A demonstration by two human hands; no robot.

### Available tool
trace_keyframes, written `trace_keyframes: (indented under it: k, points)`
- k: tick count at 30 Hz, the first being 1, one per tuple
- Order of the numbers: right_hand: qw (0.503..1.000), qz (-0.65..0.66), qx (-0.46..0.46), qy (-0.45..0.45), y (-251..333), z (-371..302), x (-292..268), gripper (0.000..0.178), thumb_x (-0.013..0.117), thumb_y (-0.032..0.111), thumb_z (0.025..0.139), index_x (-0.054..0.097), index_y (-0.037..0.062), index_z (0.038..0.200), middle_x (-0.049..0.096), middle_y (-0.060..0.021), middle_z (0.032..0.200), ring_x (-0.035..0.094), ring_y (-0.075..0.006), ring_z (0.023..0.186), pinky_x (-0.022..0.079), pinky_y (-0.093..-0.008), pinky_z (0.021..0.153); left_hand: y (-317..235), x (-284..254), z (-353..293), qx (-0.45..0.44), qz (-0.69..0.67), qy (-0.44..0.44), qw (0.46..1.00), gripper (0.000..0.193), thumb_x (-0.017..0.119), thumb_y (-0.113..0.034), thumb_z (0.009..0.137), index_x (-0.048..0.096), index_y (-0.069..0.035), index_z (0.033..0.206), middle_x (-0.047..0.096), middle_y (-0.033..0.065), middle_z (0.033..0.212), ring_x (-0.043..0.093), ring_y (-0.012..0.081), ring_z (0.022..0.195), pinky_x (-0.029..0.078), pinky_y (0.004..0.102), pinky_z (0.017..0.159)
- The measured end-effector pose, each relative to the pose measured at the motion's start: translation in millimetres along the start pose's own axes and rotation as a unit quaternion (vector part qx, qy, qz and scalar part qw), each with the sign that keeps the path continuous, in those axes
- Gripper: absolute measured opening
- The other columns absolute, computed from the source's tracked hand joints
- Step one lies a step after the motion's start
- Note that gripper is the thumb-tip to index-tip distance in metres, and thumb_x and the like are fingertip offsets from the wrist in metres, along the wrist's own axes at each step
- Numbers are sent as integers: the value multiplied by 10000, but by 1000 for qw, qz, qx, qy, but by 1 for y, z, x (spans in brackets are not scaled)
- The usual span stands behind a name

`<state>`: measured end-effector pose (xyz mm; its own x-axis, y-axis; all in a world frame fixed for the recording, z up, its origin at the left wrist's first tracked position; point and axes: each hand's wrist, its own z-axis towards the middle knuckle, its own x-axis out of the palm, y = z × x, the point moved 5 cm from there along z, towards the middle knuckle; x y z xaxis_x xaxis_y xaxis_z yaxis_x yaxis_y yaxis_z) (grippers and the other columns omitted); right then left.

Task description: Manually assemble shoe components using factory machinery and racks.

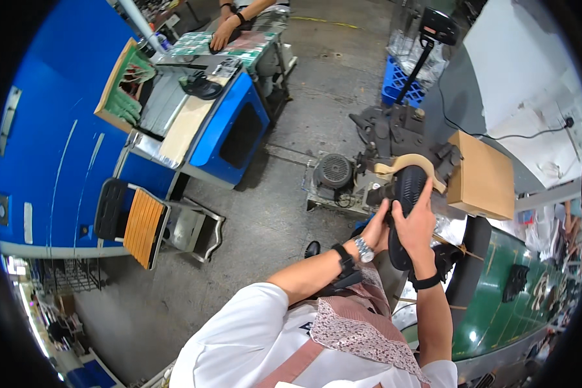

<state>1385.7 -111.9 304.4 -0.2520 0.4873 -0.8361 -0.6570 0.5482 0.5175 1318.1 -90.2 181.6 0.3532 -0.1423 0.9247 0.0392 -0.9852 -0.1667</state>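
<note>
A black shoe [409, 186] is held up in both hands with its dark, textured sole turned toward me. My right hand [416, 226] wraps the shoe's right side, fingers stretched along the edge and thumb across the sole. On the other side, my left hand [375, 234] grips it low, its fingers partly hidden. Just beyond the shoe's upper end, a tan curved band [415, 160] arches over the machine [394, 132]. Whether the shoe touches the machine cannot be told. Another dark shoe [446, 258] is partly visible beside my right wrist.
A grey motor [334, 171] sits left of the machine, a cardboard box [478, 176] to its right. A green conveyor belt [498, 291] carries shoes at the right. A slatted chair [145, 226] and a blue machine [229, 132] stand left. A co-worker's hands [225, 32] handle a dark item.
</note>
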Motion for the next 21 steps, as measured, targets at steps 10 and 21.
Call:
trace_keyframes:
  k: [10, 21]
  points:
    - [998, 58, 21, -26, 23, -21, -4, 1013, 723, 212, 830, 68, -35, 1562, 449, -405, 1389, 536, -542, 1194, 464, -492, 996, -16, 9, 10, 101, 20, 7, 995, 701, 484, -633, 978, 606, -30, 1313, 686, 71, 1200, 678, 171, 1001, 544, 310, 899]
    - [715, 621, 312, -76, -48, -96, 26, 673, 619, 386, 946, 349, 65, 1472, 632, -138, 1188, 622, -225, 1087, 503, -410, 928, -26, -1, -117, -78, 57, -52, 994, 520, 518, -453, 1004, 625, -3, 1243, 701, 116, 1124, 700, 227, 941, 571, 337, 848]
